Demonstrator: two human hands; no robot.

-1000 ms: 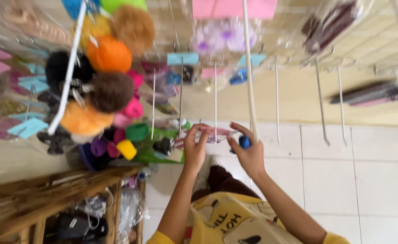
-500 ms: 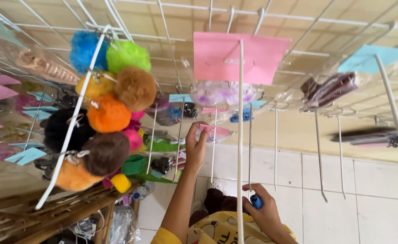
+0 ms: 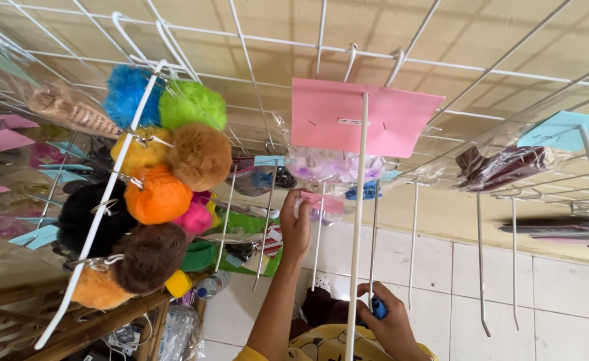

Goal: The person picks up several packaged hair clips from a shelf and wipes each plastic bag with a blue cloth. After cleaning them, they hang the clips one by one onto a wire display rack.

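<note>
My left hand [image 3: 296,225] is raised to the wire grid rack and grips a small clear packet with a pink card header [image 3: 324,203] at a white hook. My right hand [image 3: 388,322] is lower, near my chest, closed around a small blue object [image 3: 378,308]. A long white hook rod [image 3: 356,227] hangs in front of both hands, carrying a clear packet with a large pink header card [image 3: 358,117] and pale purple items inside.
A bunch of fluffy pom-poms [image 3: 154,194] in blue, green, brown, orange and black hangs at left. Several bare white hooks [image 3: 480,261] hang at right beside a packet of dark hair items [image 3: 501,167]. A wooden shelf [image 3: 54,321] stands lower left; white floor tiles [image 3: 548,294] lie below.
My right hand has dropped from beside the left hand down toward my chest, still with the blue object. My left hand stays up at the pink-headed packet. The view tilted upward.
</note>
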